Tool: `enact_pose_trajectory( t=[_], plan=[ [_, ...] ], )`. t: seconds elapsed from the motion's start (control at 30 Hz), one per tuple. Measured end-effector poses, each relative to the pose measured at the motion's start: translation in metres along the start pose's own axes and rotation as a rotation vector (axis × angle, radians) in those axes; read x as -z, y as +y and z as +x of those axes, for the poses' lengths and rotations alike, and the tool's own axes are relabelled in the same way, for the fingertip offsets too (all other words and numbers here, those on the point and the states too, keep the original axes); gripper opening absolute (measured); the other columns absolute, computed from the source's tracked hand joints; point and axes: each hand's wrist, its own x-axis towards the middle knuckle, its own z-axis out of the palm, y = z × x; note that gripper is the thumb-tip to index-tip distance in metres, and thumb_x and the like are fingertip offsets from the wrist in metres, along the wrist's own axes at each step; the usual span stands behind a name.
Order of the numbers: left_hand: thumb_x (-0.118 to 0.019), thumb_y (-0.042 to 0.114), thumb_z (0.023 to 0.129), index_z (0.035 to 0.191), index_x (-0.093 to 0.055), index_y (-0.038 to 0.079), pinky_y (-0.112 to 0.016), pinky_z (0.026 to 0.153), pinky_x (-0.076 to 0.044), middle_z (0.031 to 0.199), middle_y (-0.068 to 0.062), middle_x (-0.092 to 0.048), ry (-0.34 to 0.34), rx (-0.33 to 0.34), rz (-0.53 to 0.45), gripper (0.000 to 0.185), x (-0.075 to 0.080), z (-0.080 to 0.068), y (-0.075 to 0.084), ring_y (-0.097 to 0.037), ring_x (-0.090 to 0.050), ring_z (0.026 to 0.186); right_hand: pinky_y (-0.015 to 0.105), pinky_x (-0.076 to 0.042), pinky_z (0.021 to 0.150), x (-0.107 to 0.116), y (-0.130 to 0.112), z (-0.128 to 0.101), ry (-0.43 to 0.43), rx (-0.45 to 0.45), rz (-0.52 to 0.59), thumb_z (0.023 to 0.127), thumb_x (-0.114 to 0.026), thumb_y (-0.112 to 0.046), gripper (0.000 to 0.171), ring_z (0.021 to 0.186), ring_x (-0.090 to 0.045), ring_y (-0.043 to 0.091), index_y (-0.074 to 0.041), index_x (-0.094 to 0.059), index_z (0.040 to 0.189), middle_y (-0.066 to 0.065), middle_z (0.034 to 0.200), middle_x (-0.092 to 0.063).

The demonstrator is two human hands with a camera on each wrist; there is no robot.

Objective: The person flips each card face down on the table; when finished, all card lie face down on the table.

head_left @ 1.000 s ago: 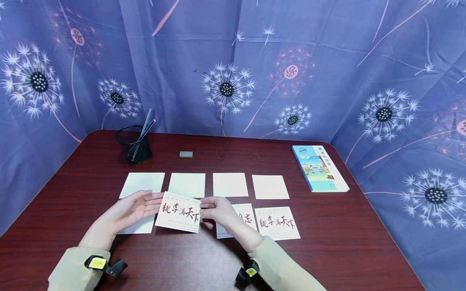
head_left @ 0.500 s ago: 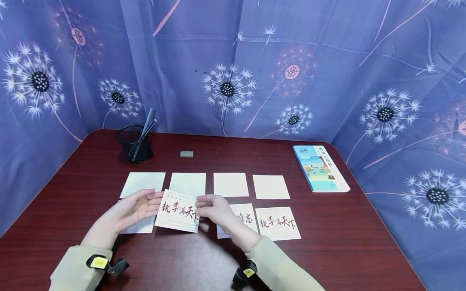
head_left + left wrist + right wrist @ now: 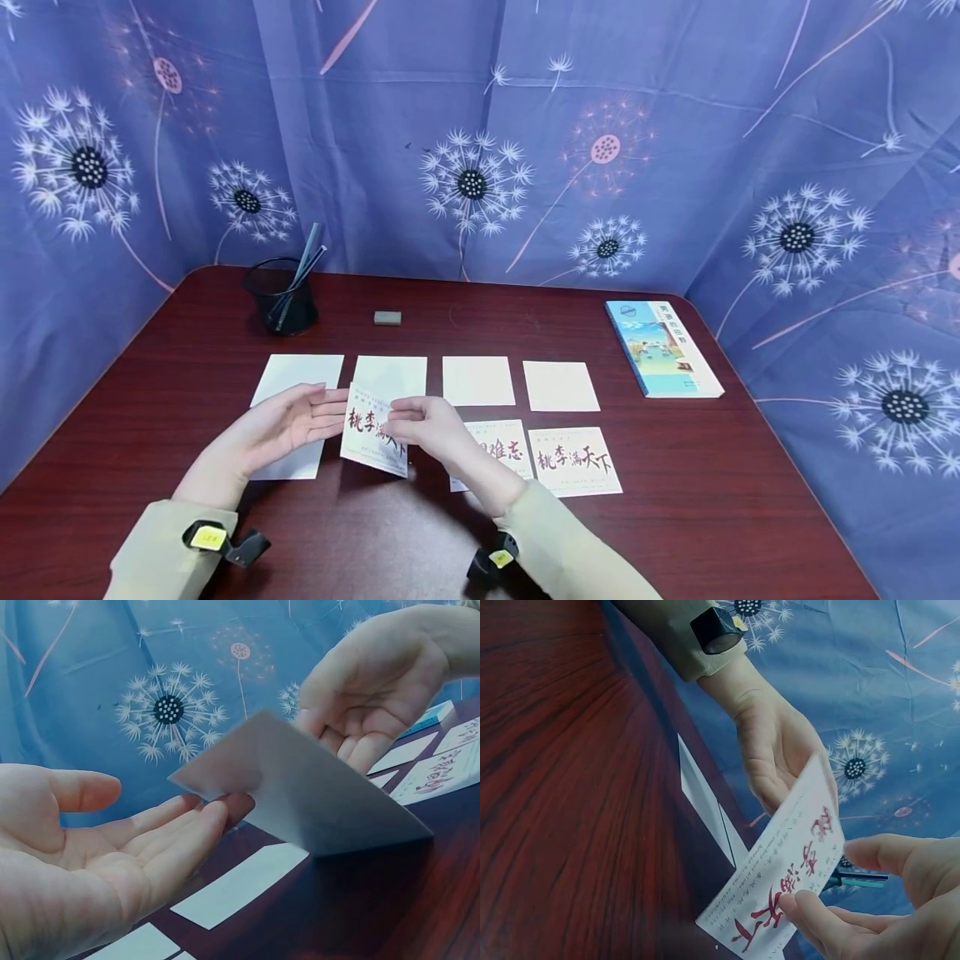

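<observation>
My left hand (image 3: 273,429) is palm up with its fingers stretched toward a white card (image 3: 362,433) printed with red Chinese lettering. In the left wrist view its fingertips touch the left end of the card (image 3: 300,787), whose plain back shows, and the thumb stays off it. My right hand (image 3: 435,429) lays its fingertips on the printed face from the right, as the right wrist view shows on the card (image 3: 761,900). The card stands tilted, its lower edge close over the table (image 3: 360,542). Two printed cards, one (image 3: 504,446) partly behind the right forearm, the other (image 3: 573,461), lie face up.
Several blank cards lie in a row behind, among them one (image 3: 478,381) in the middle. Another blank card (image 3: 292,465) is partly under the left hand. At the back stand a black pen holder (image 3: 292,312), a small eraser (image 3: 387,317) and, right, a book (image 3: 663,350).
The right hand has moved left, from the card's right edge onto its printed face. The card has turned and looks narrower. The left hand has hardly moved.
</observation>
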Motion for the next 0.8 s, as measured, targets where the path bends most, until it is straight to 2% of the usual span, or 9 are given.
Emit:
enact_pose_trajectory(
  t=[0.2,0.4,0.67,0.8],
  plan=[
    [-0.016,0.016,0.108,0.122,-0.061,0.002,-0.030,0.106,-0.046,0.128,-0.013,-0.062,0.002,-0.017,0.042,0.050,-0.006,0.006,0.002,-0.020,-0.060,0.122,0.030,-0.058,0.086,-0.002,-0.004,0.002,-0.008,-0.023,0.049,0.092,-0.066,-0.015,0.046,0.096,-0.071,0.022,0.014,-0.056,0.125,0.023,0.111,-0.069],
    [-0.010,0.015,0.108,0.126,-0.060,0.001,-0.030,0.107,-0.045,0.130,-0.013,-0.062,-0.039,-0.018,0.060,0.055,-0.008,0.014,0.003,-0.019,-0.059,0.123,0.031,-0.059,0.084,-0.001,-0.007,0.004,-0.013,0.003,0.044,0.098,-0.059,-0.023,0.047,0.100,-0.071,0.031,0.016,-0.055,0.125,0.025,0.116,-0.067],
    [-0.010,0.015,0.108,0.128,-0.059,0.001,-0.031,0.108,-0.045,0.131,-0.016,-0.062,-0.057,-0.004,0.031,0.055,-0.007,0.018,-0.001,-0.024,-0.059,0.124,0.030,-0.058,0.085,0.001,-0.010,0.002,-0.023,0.000,0.018,0.097,-0.061,-0.028,0.053,0.101,-0.070,0.029,0.014,-0.053,0.129,0.024,0.118,-0.068],
    [-0.010,0.015,0.108,0.130,-0.058,0.000,-0.031,0.108,-0.044,0.132,-0.018,-0.061,-0.084,0.009,0.011,0.054,-0.007,0.020,-0.004,-0.027,-0.059,0.125,0.031,-0.058,0.086,0.002,-0.011,0.002,-0.020,0.009,-0.053,0.094,-0.064,-0.032,0.054,0.100,-0.070,0.022,0.010,-0.057,0.127,0.019,0.114,-0.070]
  ],
)
